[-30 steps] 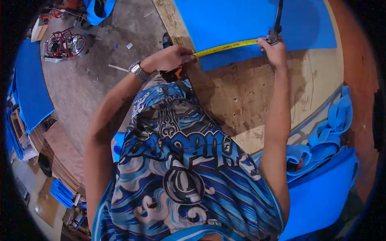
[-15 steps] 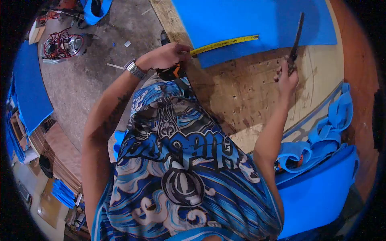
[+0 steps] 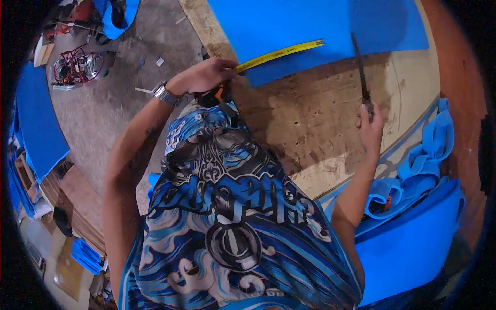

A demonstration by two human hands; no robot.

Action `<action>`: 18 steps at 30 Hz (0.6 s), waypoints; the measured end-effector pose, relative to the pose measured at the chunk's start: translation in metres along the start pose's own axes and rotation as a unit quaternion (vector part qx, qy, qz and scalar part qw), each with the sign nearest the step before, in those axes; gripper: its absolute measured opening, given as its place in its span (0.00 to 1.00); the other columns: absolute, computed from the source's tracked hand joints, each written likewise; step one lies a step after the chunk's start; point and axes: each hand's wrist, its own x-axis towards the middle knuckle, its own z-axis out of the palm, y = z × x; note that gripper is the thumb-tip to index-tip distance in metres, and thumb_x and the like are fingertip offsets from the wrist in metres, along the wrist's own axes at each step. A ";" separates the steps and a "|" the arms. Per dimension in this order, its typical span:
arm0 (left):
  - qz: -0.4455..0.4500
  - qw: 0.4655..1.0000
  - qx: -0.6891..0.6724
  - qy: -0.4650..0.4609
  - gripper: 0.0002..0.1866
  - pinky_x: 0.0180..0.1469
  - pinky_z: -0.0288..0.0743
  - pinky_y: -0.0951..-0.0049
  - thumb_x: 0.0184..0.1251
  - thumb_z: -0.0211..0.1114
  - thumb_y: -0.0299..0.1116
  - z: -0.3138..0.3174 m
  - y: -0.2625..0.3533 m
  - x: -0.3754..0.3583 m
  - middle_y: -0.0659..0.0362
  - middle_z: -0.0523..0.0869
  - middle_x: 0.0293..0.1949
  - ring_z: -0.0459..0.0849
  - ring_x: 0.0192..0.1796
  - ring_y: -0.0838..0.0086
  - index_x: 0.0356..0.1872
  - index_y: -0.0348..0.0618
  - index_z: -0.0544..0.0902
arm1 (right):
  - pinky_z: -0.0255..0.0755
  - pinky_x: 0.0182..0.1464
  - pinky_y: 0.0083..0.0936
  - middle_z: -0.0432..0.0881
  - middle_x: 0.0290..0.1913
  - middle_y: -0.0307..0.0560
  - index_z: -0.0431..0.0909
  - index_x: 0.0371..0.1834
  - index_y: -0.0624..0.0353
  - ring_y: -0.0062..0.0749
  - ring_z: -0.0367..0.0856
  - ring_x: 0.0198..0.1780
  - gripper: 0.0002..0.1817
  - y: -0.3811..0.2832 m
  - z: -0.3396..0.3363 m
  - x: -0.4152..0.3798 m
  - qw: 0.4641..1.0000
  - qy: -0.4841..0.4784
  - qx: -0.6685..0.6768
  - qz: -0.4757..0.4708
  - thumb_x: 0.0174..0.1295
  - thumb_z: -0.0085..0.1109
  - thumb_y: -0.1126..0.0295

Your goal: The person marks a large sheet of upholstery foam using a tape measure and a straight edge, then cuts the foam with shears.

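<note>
My left hand (image 3: 204, 76), with a metal watch on its wrist, is closed around a tape measure at the table's near left edge. The yellow tape blade (image 3: 279, 54) sticks out to the right over a blue foam sheet (image 3: 289, 26). Fingers wrapped round its handle, my right hand (image 3: 371, 129) holds a long, thin, dark-bladed knife (image 3: 361, 72). Its blade points away from me, with the tip over the sheet. Below the sheet's near edge shows the bare, scuffed plywood tabletop (image 3: 305, 119). The tape's case is mostly hidden by my left hand.
Curled blue foam strips (image 3: 418, 170) and a large bent blue sheet (image 3: 413, 248) lie at the right. Red cords (image 3: 77, 64) in a heap rest on the concrete floor (image 3: 129, 67). More blue sheets (image 3: 39, 119) hang over stacked boards at the left.
The knife has swung so that its tip points further left, and my right hand sits slightly lower. The tape and my left hand appear shifted a little left, as does much of the view.
</note>
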 end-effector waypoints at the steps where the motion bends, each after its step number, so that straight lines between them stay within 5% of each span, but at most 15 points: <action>1: 0.013 1.000 0.002 0.004 0.20 0.55 0.70 0.74 0.69 0.52 0.31 0.000 -0.002 -0.002 0.54 0.80 0.50 0.78 0.50 0.75 0.58 0.32 0.66 | 0.71 0.32 0.25 0.80 0.33 0.46 0.71 0.52 0.59 0.29 0.77 0.30 0.19 0.005 0.001 0.000 0.998 0.009 -0.048 -0.043 0.62 0.53 0.59; 5: 0.059 0.991 -0.099 0.069 0.18 0.37 0.72 0.74 0.67 0.52 0.34 0.011 -0.029 0.013 0.55 0.84 0.31 0.80 0.33 0.76 0.52 0.31 0.74 | 0.71 0.38 0.24 0.79 0.34 0.46 0.71 0.54 0.58 0.27 0.76 0.35 0.19 -0.006 -0.008 -0.002 0.984 0.006 -0.155 -0.091 0.64 0.51 0.61; 6: 0.045 0.995 -0.086 0.039 0.18 0.41 0.72 0.74 0.68 0.52 0.34 0.010 -0.029 0.015 0.54 0.83 0.36 0.79 0.36 0.76 0.53 0.30 0.72 | 0.70 0.38 0.21 0.78 0.34 0.43 0.71 0.55 0.58 0.22 0.75 0.35 0.18 -0.016 -0.008 -0.005 0.985 -0.013 -0.154 -0.073 0.64 0.51 0.63; 8: 0.010 0.998 -0.057 -0.017 0.19 0.49 0.72 0.74 0.69 0.52 0.33 0.001 -0.013 0.010 0.54 0.81 0.46 0.78 0.43 0.76 0.56 0.30 0.70 | 0.70 0.44 0.28 0.80 0.39 0.51 0.71 0.54 0.58 0.33 0.78 0.41 0.19 -0.026 -0.008 -0.006 0.982 -0.016 -0.168 -0.078 0.63 0.51 0.61; 10: -0.007 1.000 -0.030 -0.003 0.19 0.48 0.72 0.74 0.69 0.53 0.33 0.000 0.000 0.005 0.54 0.82 0.44 0.78 0.43 0.77 0.55 0.30 0.71 | 0.70 0.43 0.36 0.80 0.40 0.58 0.72 0.54 0.55 0.49 0.79 0.41 0.19 -0.034 -0.009 -0.005 0.981 -0.020 -0.167 -0.098 0.63 0.49 0.58; 13: -0.005 1.000 -0.018 0.017 0.19 0.46 0.72 0.74 0.68 0.54 0.34 0.001 -0.003 0.006 0.55 0.82 0.43 0.78 0.42 0.77 0.55 0.31 0.72 | 0.70 0.43 0.37 0.80 0.39 0.57 0.70 0.55 0.55 0.47 0.79 0.40 0.20 -0.028 -0.011 0.002 0.985 0.002 -0.147 -0.085 0.63 0.49 0.57; 16: -0.007 0.999 -0.044 0.010 0.20 0.46 0.72 0.74 0.68 0.55 0.34 0.001 -0.005 0.006 0.56 0.82 0.43 0.77 0.42 0.78 0.56 0.31 0.72 | 0.70 0.39 0.22 0.79 0.35 0.47 0.70 0.54 0.57 0.24 0.76 0.38 0.18 -0.029 -0.021 0.006 0.995 -0.011 -0.103 -0.009 0.63 0.51 0.64; 18: 0.004 0.998 -0.065 0.010 0.19 0.42 0.72 0.75 0.68 0.54 0.34 0.002 -0.006 0.006 0.57 0.82 0.38 0.78 0.38 0.78 0.54 0.31 0.72 | 0.70 0.37 0.21 0.78 0.34 0.45 0.70 0.55 0.56 0.24 0.74 0.36 0.18 -0.022 -0.023 0.009 0.986 0.008 -0.140 -0.087 0.62 0.53 0.66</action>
